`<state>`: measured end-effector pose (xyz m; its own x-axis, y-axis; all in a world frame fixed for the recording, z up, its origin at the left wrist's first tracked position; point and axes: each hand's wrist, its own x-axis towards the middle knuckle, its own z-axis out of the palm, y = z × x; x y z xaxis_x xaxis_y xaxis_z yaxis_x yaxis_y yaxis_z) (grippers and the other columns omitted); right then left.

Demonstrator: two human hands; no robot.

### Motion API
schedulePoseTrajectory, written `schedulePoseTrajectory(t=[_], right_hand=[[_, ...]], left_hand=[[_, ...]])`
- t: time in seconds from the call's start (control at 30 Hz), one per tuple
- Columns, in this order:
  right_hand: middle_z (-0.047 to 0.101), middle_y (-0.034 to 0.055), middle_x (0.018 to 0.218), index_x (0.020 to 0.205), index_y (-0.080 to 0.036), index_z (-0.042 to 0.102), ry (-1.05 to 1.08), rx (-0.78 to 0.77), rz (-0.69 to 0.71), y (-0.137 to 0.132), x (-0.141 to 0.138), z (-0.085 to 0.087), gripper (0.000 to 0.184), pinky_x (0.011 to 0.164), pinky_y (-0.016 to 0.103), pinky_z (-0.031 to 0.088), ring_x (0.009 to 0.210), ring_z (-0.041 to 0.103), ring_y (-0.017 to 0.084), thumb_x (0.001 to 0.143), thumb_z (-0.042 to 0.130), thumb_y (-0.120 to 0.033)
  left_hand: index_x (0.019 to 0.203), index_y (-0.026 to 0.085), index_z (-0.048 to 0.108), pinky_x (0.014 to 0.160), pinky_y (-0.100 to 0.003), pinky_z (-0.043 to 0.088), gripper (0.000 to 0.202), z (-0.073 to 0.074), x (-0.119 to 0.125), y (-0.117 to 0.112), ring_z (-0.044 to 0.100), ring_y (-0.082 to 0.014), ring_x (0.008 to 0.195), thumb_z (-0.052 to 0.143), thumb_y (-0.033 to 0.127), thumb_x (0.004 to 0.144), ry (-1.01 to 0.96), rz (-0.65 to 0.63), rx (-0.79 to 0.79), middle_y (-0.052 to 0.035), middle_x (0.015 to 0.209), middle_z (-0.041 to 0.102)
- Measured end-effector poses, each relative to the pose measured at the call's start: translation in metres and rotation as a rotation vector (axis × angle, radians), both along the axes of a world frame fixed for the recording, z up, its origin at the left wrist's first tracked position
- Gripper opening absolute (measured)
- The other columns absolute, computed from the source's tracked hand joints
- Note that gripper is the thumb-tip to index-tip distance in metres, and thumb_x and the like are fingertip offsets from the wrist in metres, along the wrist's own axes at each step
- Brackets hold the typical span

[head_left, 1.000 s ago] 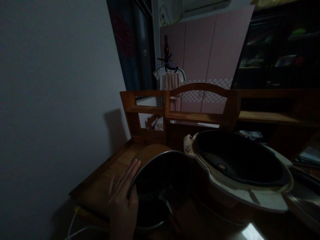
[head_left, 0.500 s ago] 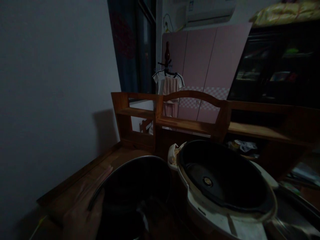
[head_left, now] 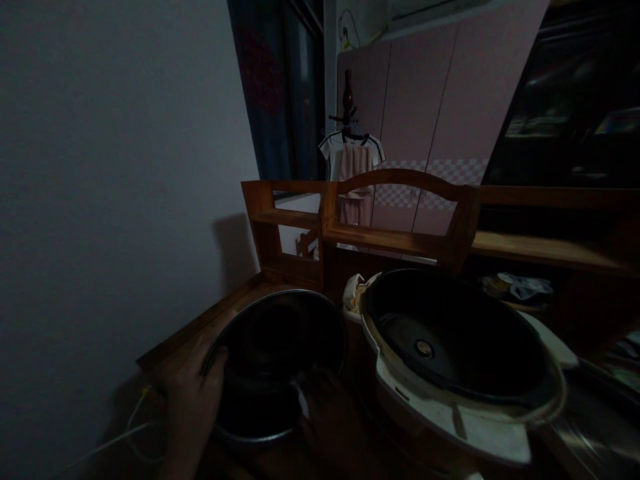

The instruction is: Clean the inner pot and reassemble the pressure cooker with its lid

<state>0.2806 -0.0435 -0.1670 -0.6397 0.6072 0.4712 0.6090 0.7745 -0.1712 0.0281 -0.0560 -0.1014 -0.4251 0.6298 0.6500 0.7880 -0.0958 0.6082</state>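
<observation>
two bare hands are on the job here, and between them sits the dark round pot (head_left: 273,330), in front of the person, just left of the cooker body (head_left: 480,427), its mouth facing up toward the camera. the left hand (head_left: 196,383) has the rim pinched on the left side, thumb inside, fingers wrapped outside. over on the near right edge, the right hand (head_left: 330,407) reaches into deep shadow; a white scrap, maybe cloth or tissue (head_left: 302,399), shows by its fingers, but i can't tell whether they're closed on it. now, handling: this looks like thin, stiff metal, moderately light for its width, with a smooth inner face that could slip under a damp thumb. the bare rim, held at opposite sides, looks the best hold. it doesn't seem fragile, though the coating might scratch. crowding in on the right is that cooker, its pale handle (head_left: 353,293) jutting toward the pot and limiting any swing that way. wooden shelving (head_left: 385,237) blocks the far side, the pale wall (head_left: 125,167) rises left, and a white cable (head_left: 113,440) trails low beside the left forearm.
</observation>
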Motion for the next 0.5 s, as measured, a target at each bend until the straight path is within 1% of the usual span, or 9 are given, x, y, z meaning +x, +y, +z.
schedulePoseTrajectory(t=[0.07,0.17,0.23,0.33,0.5], right_hand=[[0.061,0.0082,0.141,0.144,-0.023,0.053,0.012,-0.012,-0.002,-0.002,0.0,-0.001,0.051,0.112,0.045,0.045,0.13,0.055,0.027,0.093,0.057,-0.03],[0.06,0.0114,0.139,0.14,-0.02,0.055,0.021,-0.021,0.007,-0.004,0.0,0.001,0.047,0.109,0.049,0.046,0.127,0.056,0.029,0.096,0.061,-0.033],[0.058,0.0114,0.137,0.135,-0.02,0.057,0.026,-0.018,0.022,-0.005,0.0,0.004,0.042,0.103,0.051,0.049,0.122,0.058,0.028,0.097,0.062,-0.036],[0.058,0.0104,0.132,0.129,-0.019,0.059,0.039,-0.007,0.052,-0.007,0.003,0.012,0.036,0.094,0.047,0.054,0.112,0.062,0.025,0.098,0.062,-0.037],[0.06,0.0099,0.129,0.128,-0.019,0.059,0.068,0.009,0.087,-0.01,0.007,0.022,0.035,0.09,0.045,0.055,0.108,0.063,0.024,0.098,0.062,-0.037]], left_hand=[[0.128,0.03,0.066,0.114,-0.044,0.043,0.039,-0.002,0.0,-0.001,0.064,-0.0263,0.119,0.057,0.04,0.091,-0.001,0.014,0.004,-0.0014,0.122,0.072],[0.125,0.029,0.068,0.113,-0.044,0.044,0.039,-0.003,-0.001,-0.001,0.065,-0.0268,0.116,0.056,0.043,0.091,-0.016,0.025,-0.011,-0.0021,0.118,0.073],[0.125,0.029,0.068,0.111,-0.043,0.045,0.039,-0.002,-0.002,0.0,0.066,-0.0261,0.112,0.056,0.044,0.091,-0.028,0.012,-0.011,-0.0015,0.116,0.073],[0.125,0.03,0.068,0.111,-0.042,0.045,0.039,-0.002,-0.003,0.002,0.067,-0.0256,0.109,0.056,0.043,0.091,-0.045,0.011,-0.014,-0.0012,0.114,0.073],[0.126,0.029,0.068,0.113,-0.043,0.043,0.041,-0.005,-0.003,0.0,0.067,-0.0263,0.109,0.056,0.045,0.091,-0.044,0.033,-0.022,-0.0024,0.114,0.074]])
